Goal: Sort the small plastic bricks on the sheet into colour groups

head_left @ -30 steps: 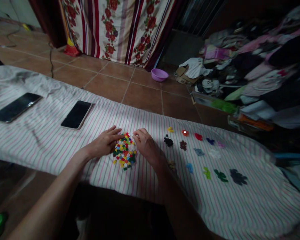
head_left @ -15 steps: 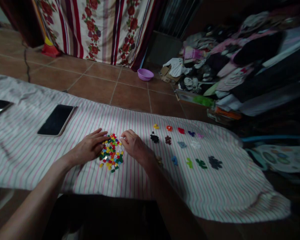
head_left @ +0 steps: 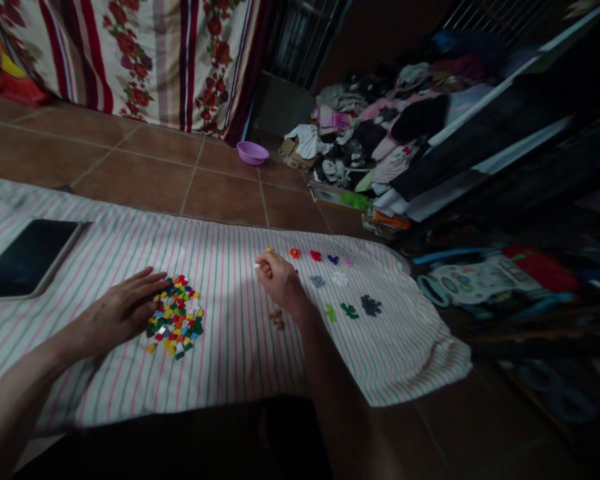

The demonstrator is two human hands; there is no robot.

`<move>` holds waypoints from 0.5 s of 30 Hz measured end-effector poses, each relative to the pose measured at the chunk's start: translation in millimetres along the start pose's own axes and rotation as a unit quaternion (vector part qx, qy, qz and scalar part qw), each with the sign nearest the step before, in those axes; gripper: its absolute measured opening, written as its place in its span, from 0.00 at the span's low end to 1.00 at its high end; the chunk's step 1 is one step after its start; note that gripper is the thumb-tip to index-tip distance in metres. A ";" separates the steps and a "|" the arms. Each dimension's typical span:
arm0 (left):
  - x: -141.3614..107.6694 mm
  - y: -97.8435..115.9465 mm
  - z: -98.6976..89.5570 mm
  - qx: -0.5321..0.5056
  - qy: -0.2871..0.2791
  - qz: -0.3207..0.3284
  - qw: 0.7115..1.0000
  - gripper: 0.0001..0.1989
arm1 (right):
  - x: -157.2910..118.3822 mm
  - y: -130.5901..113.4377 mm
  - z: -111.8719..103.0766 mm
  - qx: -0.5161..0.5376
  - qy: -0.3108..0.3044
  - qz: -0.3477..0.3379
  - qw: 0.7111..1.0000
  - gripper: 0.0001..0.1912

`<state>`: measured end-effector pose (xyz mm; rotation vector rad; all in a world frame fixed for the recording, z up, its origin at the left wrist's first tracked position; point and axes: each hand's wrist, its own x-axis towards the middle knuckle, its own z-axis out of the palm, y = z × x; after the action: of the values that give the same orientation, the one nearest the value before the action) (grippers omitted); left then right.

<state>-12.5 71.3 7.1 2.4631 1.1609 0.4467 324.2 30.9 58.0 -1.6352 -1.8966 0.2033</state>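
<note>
My left hand [head_left: 125, 303] lies with fingers stretched out at the left edge of a mixed pile of small coloured plastic pieces [head_left: 177, 313], its fingertips touching the pile. Further right, my right hand [head_left: 280, 280] is closed in a pinch, with a small white piece [head_left: 257, 266] showing at its fingertips. Around it lie little colour-sorted groups: orange [head_left: 295, 253], red [head_left: 315, 256], dark blue [head_left: 333, 259], grey [head_left: 318, 282], white [head_left: 339, 279], tan [head_left: 277, 319], lime [head_left: 331, 312], green [head_left: 349, 311] and dark grey [head_left: 371, 305]. My right hand and forearm hide other groups.
A striped cloth [head_left: 230, 360] covers the work surface. A dark-screened tablet or phone [head_left: 27, 257] lies at the left. Beyond, on the tiled floor, stand a purple basin [head_left: 253, 153] and a heap of clothes [head_left: 370, 127]. A floral curtain [head_left: 165, 60] hangs behind.
My right hand has moved right, from the mixed pile to the sorted groups, with a white piece in its fingers. My left hand stays by the pile. The view has turned right.
</note>
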 end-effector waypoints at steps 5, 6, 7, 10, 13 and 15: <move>-0.4 6.2 -3.3 -0.009 0.000 -0.018 1.000 0.27 | -12.6 48.1 -52.5 -0.035 0.095 0.121 0.988 0.09; -0.4 7.9 -4.3 -0.012 -0.001 -0.023 1.000 0.27 | -17.1 56.8 -62.7 -0.056 0.113 0.146 0.981 0.10; -0.4 9.3 -5.1 -0.015 -0.002 -0.025 1.000 0.26 | -22.2 65.1 -72.2 -0.080 0.130 0.174 0.973 0.11; -0.7 10.5 -6.1 -0.022 -0.001 -0.032 0.999 0.24 | -39.2 88.1 -95.1 -0.156 0.170 0.257 0.938 0.13; -1.4 9.2 -5.9 -0.021 0.009 -0.033 0.999 0.22 | -55.8 107.4 -106.9 -0.206 0.174 0.322 0.907 0.14; -1.7 9.4 -6.5 -0.002 0.023 -0.020 1.000 0.22 | -64.9 117.3 -109.3 -0.226 0.166 0.341 0.897 0.14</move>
<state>-10.1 65.7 17.0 2.4323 1.2251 0.4965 484.5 -33.6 64.5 -2.4275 -1.0963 -0.2489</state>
